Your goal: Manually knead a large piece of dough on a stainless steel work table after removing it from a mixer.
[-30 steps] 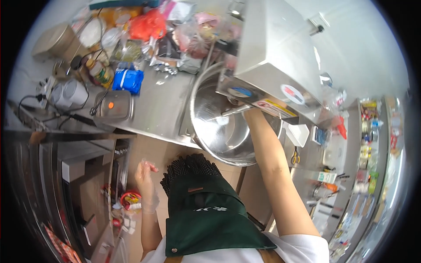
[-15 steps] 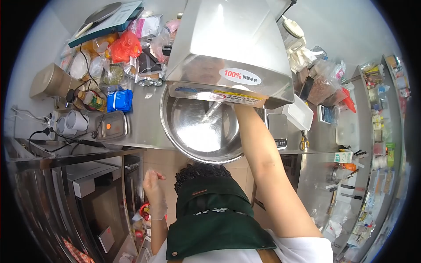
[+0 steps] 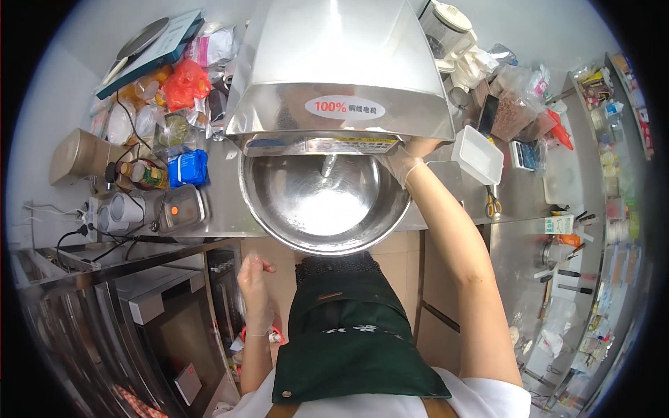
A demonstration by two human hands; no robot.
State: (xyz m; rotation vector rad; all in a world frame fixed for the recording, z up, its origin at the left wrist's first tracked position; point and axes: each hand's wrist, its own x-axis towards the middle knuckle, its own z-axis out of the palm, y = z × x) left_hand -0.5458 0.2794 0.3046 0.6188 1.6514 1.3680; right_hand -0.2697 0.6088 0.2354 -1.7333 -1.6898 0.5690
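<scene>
A big stainless-steel mixer (image 3: 341,56) stands before me, its boxy head over a round steel bowl (image 3: 401,219). Inside the bowl, a metal shaft (image 3: 327,166) comes down from the head; the visible part of the bowl holds only shine and reflections. My right hand (image 3: 411,155), in a clear glove, is at the lower right edge of the mixer head, above the bowl's right rim. Its fingers are mostly hidden by the head. Low on the left, beside my green apron (image 3: 348,313), hangs my gloved left hand (image 3: 255,282), fingers curled, with nothing visible in them.
Right of the bowl lie a white tray (image 3: 479,156), yellow scissors (image 3: 493,203), a dark phone (image 3: 489,115) and a blender (image 3: 446,31). To the left are a blue packet (image 3: 188,168), a lidded container (image 3: 182,209), a red bag (image 3: 187,83) and cables. Knives (image 3: 575,289) hang at far right.
My right hand has come from beneath the mixer head to its right lower edge, so the wrist and glove now show. My left hand stays low, still curled. The view has shifted slightly.
</scene>
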